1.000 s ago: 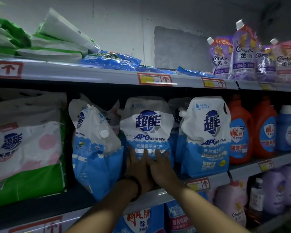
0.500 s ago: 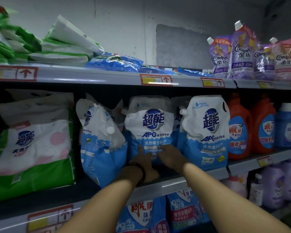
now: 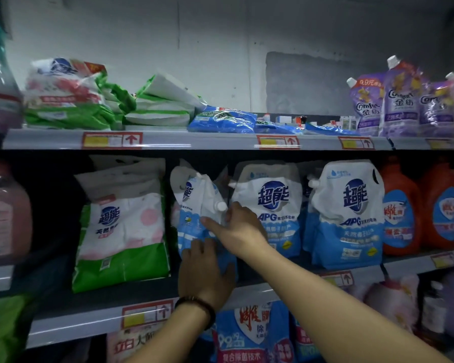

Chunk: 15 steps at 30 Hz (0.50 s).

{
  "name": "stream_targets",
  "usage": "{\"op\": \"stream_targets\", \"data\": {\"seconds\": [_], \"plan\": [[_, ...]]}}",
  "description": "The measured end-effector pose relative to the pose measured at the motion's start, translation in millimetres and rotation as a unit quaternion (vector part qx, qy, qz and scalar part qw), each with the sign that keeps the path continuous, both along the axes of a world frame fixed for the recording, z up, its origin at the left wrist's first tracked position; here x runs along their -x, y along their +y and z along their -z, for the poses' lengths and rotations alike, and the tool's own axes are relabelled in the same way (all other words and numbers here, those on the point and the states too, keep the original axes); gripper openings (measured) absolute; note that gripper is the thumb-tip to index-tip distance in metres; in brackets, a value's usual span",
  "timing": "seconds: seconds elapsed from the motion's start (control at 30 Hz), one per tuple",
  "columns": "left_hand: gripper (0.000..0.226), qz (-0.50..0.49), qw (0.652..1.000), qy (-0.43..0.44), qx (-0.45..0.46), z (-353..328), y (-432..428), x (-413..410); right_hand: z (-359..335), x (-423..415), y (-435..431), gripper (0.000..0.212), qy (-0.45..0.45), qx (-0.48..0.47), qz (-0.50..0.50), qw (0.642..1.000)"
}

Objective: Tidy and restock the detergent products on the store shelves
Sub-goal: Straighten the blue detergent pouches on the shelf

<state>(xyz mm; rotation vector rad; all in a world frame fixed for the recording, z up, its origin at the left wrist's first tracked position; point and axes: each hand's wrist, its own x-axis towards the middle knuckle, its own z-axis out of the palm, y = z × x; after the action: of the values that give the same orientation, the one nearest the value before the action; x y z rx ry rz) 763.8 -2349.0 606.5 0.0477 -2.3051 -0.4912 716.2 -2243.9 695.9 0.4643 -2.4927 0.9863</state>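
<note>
Blue-and-white detergent pouch [image 3: 194, 205] sits mid-frame on the middle shelf [image 3: 142, 292], slumped and turned sideways so its front label is barely readable. Both hands are on it. The left hand [image 3: 207, 273], with a dark bracelet [image 3: 197, 305] at the wrist, is pressed flat against the pouch's lower half and covers most of it. The right hand [image 3: 240, 227] reaches across from the lower right and its fingers curl against the pouch just under the white cap [image 3: 222, 206]; whether it's actually pinching the plastic or just resting there, I can't tell. Right of it, two matching pouches [image 3: 347, 210] stand upright facing out, the nearer one partly blocked by the right hand. Green-and-white bag [image 3: 121, 226] stands to the left. Orange bottles [image 3: 401, 205] at the right edge are blurry. Bottom shelf stuff is cut off and smeared.
</note>
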Motion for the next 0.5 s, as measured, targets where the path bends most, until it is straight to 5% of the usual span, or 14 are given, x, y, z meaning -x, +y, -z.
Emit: {"op": "stream_targets", "data": {"seconds": [0.07,0.27,0.5], "plan": [[0.05,-0.024,0.999,-0.013,-0.045,2,-5,-4,-9,-2,-10,0.085,-0.005,-0.009,0.024,1.0],[0.091,0.023,0.974,-0.063,-0.214,5,-1,-9,-35,-10,-20,0.03,-0.017,0.006,0.024,1.0],[0.11,0.115,0.893,0.03,-0.434,-5,24,-18,-73,-44,-36,0.025,0.115,-0.054,-0.012,0.992]]}}
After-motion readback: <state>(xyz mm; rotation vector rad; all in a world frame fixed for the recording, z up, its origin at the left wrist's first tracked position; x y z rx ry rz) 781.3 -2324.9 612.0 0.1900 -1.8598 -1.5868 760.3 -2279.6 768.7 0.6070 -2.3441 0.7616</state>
